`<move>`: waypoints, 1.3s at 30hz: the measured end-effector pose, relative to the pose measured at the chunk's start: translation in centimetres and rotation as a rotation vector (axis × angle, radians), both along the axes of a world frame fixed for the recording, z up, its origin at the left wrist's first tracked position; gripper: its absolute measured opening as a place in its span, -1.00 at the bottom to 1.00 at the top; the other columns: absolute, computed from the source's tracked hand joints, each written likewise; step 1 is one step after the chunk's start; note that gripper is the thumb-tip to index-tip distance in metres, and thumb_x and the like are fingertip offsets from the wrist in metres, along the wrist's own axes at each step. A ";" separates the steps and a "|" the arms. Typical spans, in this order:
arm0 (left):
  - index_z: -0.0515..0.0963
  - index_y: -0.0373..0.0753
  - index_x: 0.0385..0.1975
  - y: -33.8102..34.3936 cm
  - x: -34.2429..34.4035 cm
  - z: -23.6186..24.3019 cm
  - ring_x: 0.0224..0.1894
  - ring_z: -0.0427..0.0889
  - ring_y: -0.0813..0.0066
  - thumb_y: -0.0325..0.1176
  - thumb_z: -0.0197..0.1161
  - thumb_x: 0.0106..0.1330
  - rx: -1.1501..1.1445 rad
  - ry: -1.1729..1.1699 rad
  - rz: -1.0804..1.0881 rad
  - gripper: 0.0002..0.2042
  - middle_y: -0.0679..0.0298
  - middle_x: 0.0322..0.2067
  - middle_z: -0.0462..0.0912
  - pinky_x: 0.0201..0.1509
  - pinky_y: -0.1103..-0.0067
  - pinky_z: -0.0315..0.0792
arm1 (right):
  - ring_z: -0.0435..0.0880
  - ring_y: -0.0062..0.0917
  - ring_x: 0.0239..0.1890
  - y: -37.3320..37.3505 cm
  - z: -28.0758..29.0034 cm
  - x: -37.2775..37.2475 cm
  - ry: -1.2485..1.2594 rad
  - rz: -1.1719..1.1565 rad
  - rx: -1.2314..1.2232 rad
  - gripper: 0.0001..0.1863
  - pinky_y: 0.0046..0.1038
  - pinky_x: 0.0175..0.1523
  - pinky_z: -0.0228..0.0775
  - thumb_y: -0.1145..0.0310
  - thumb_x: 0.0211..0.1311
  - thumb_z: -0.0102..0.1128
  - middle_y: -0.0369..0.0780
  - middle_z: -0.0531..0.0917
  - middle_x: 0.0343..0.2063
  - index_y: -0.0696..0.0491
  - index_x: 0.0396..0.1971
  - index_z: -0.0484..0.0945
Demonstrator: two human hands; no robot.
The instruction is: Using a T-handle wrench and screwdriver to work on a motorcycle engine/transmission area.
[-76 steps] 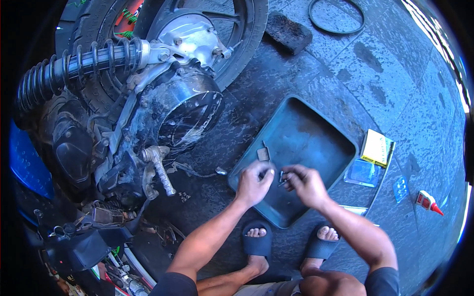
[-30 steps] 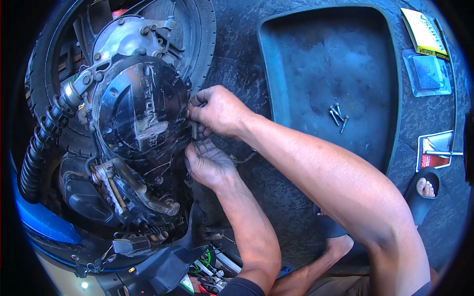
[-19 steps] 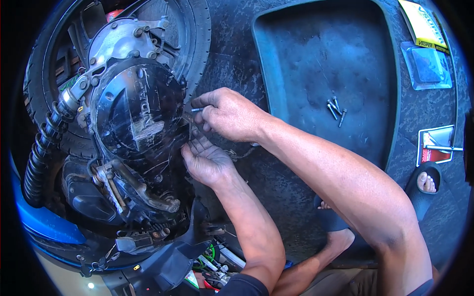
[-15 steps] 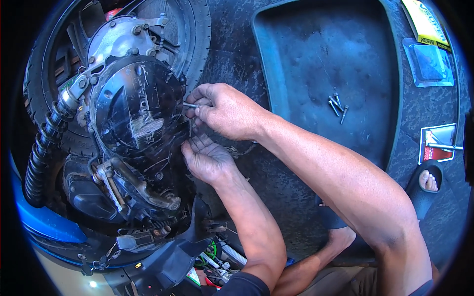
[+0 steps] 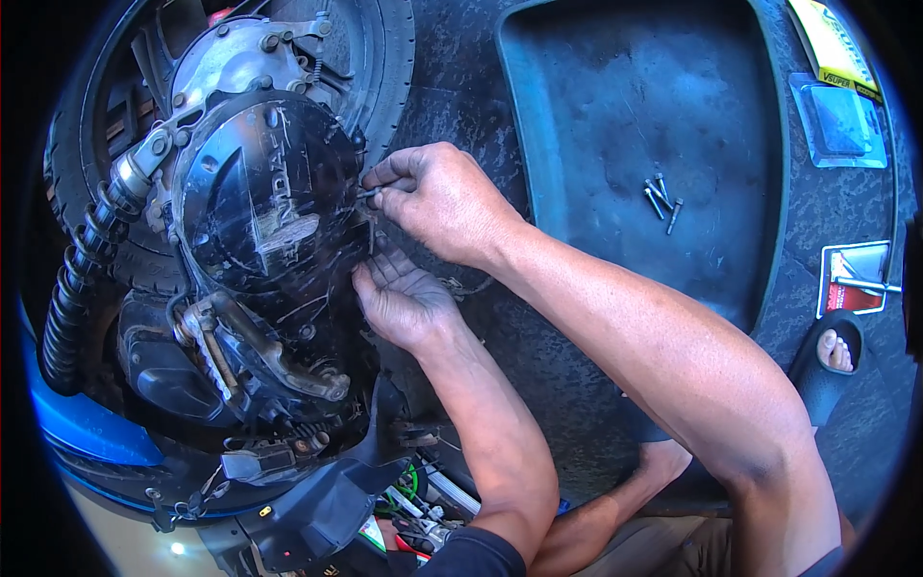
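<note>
A round black cover (image 5: 279, 192), scuffed and dusty, sits on the side of a scooter's engine. My right hand (image 5: 444, 204) is at the cover's right rim, its thumb and fingers pinched on a small metal bolt (image 5: 368, 193). The bolt points toward the rim; its tip is hard to see, so I cannot tell whether it is in a hole. Just below, my left hand (image 5: 409, 306) lies palm up with fingers stretched and apart, its thumb and fingertips close against the cover's lower right edge. No object shows in it.
Several things surround the work: a rear wheel (image 5: 385, 91), a shock absorber (image 5: 82, 269) and a kick lever (image 5: 279, 370). On the right, a dark tray (image 5: 635, 115) holds three loose bolts (image 5: 659, 197). Beyond it are a yellow box (image 5: 836, 48) and clear plastic packaging (image 5: 838, 120).
My right hand has brought the bolt closer to the cover's rim, and less of the bolt shows. My left hand stays at the lower edge. The view has shifted slightly.
</note>
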State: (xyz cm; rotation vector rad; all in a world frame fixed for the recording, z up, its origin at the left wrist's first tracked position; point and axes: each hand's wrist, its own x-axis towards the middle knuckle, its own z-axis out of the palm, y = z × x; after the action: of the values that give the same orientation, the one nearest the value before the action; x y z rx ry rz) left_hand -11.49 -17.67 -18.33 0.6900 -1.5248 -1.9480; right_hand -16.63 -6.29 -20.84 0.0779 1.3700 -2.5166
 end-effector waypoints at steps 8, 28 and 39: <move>0.44 -0.45 0.00 -0.6 0.2 -0.5 0.03 0.58 0.26 -0.20 -0.11 0.46 0.099 -0.011 0.010 -0.60 0.00 0.00 0.57 0.17 0.38 0.41 | 0.65 -0.56 -0.37 -1.0 0.1 -1.0 -0.169 0.090 -0.143 -0.75 -0.47 -0.17 0.49 0.38 -0.04 0.44 -0.15 0.72 -0.44 0.21 -0.38 0.68; 0.46 -0.44 -0.10 -1.3 0.7 -0.3 0.01 0.55 0.28 -0.38 0.12 0.39 0.107 0.129 0.028 -0.76 0.11 -0.08 0.57 0.23 0.40 0.45 | 0.76 -0.23 -0.31 14.9 -6.3 4.5 0.416 0.415 1.505 -0.86 -0.27 -0.17 0.62 0.50 0.02 0.15 -0.02 0.72 -0.42 0.13 -0.47 0.70; 0.46 -0.43 -0.13 -1.0 0.8 -0.2 0.01 0.54 0.30 -0.39 0.14 0.38 0.107 0.128 -0.037 -0.78 0.12 -0.11 0.58 0.24 0.41 0.43 | 0.71 -0.08 -0.21 14.2 -3.3 3.8 0.221 0.403 1.259 -0.81 -0.21 -0.08 0.58 0.57 0.02 0.09 0.08 0.69 -0.34 0.24 -0.40 0.67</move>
State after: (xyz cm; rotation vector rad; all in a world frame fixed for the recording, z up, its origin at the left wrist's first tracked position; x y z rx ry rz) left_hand -10.65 -18.67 -18.50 0.5731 -1.3739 -2.0714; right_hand -12.84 7.87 -24.14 -0.2132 2.5014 -1.0654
